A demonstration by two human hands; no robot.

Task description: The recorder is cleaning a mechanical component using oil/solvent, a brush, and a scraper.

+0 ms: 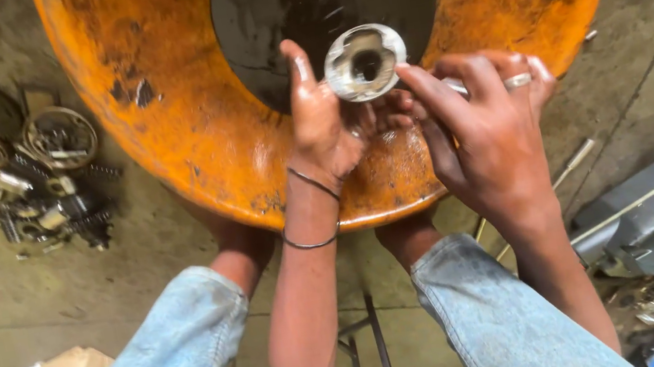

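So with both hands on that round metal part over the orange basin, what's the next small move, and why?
Probably a small turn of the round metal part: the left hand props it from below, the right hand has fingertips on its rim, and its open centre faces up above the orange basin, as if under inspection.

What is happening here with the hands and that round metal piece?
A seated person holds a round metal part with a hollow middle in both hands. The left hand supports it from the side, and the right hand grips it with the fingertips. Below it stands a big orange basin. A pile of small metal parts lies on the floor.
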